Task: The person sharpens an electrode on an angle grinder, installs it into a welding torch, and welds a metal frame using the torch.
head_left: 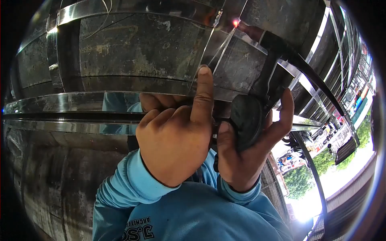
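My right hand (257, 148) is wrapped round the dark handle of a welding torch (263, 80), its index finger raised along the far side of the handle. The torch's nozzle points up and left, and a small red-pink glow shows at its tip, close to a joint in the polished metal frame (132, 9). My left hand (177, 140) leans on a shiny metal bar (76, 98). Its index finger stretches forward to a narrow polished crosspiece (209, 50). The other left fingers curl under, tips hidden, and their reflection shows in the bar.
A dark, stained work surface (132, 48) lies under the frame. The torch's black cable (321, 84) runs down to the right. More shiny metal lengths (341, 44) stand at the right, with a bright outdoor area and greenery (299, 182) beyond.
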Motion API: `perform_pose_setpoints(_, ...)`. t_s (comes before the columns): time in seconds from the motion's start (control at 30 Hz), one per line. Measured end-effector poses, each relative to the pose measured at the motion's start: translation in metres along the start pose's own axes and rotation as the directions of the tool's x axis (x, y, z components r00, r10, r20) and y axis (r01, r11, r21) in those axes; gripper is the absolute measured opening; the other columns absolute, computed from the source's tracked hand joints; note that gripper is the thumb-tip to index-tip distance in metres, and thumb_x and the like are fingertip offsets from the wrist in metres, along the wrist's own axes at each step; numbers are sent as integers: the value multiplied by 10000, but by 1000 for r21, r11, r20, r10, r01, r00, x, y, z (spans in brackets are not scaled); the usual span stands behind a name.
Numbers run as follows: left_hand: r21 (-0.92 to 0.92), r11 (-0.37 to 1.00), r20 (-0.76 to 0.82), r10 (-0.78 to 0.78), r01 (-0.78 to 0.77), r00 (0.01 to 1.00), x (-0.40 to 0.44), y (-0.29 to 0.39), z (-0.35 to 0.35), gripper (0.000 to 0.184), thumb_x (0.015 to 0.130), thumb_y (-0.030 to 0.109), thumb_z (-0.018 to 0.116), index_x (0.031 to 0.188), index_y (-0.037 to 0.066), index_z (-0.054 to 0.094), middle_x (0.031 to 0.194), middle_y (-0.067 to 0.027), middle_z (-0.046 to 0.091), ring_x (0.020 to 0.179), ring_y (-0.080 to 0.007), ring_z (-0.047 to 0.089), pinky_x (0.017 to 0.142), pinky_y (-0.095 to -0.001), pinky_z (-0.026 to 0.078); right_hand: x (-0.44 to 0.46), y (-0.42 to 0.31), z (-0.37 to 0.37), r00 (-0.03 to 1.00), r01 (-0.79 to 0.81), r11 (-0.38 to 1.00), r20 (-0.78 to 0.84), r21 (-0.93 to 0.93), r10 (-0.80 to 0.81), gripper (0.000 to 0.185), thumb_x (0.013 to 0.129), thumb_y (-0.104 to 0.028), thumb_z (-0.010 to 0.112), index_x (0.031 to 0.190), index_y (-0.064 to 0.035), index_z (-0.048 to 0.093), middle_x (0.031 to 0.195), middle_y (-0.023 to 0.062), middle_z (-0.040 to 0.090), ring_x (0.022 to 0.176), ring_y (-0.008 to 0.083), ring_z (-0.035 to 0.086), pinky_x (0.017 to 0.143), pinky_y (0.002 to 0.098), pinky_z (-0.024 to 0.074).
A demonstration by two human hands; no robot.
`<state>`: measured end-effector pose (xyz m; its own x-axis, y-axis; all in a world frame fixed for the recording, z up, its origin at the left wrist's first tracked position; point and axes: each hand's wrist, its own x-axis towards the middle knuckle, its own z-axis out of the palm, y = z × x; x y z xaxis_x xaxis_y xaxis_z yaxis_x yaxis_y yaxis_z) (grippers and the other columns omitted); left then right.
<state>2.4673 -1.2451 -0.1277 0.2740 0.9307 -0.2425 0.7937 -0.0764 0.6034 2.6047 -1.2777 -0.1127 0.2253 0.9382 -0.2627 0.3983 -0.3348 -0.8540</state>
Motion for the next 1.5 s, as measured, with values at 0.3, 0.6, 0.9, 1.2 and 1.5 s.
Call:
perform_pose_setpoints(0.3,-14,1000,1,-5,5,1000,-1,0,1,694,709,0,658,1397,25,574,569,-47,593,535,-166,609,630,-300,537,0,-2,-3,999,-31,998,25,55,29,943,843,63,611,1585,-92,50,1306,197,494,1028,204,594,845,302,505)
perform_pose_setpoints(0.6,9,999,18,-48,48,999,0,3,1,659,734,40,668,1387,62,590,612,-57,636,519,-219,632,611,-339,560,0,-2,-3,999,-48,999,10,19,48,969,839,54,622,1582,-63,11,1351,199,482,1074,198,561,898,310,473)
perform_pose_setpoints(0.9,-1,1000,-9,5,-5,1000,2,1,2,659,717,14,657,1373,14,594,568,-64,590,503,-200,607,619,-311,531,2,-3,-3,998,-61,996,15,63,61,966,823,79,599,1585,-86,29,1336,205,483,1076,210,573,896,311,487)
perform_pose_setpoints(1.2,4,996,69,-84,84,994,1,14,7,699,720,26,669,1411,25,562,535,-61,568,512,-183,609,628,-319,537,1,4,-11,999,-40,999,18,25,40,962,819,79,591,1581,-84,26,1297,207,494,1060,208,588,882,310,502)
perform_pose_setpoints(1.5,74,997,81,-7,1,997,3,8,2,670,729,161,694,1373,10,590,560,27,576,509,-113,612,609,-289,540,-2,3,-5,999,-47,998,-25,-48,45,944,836,-2,640,1547,-3,19,1321,245,436,1084,263,567,911,355,469)
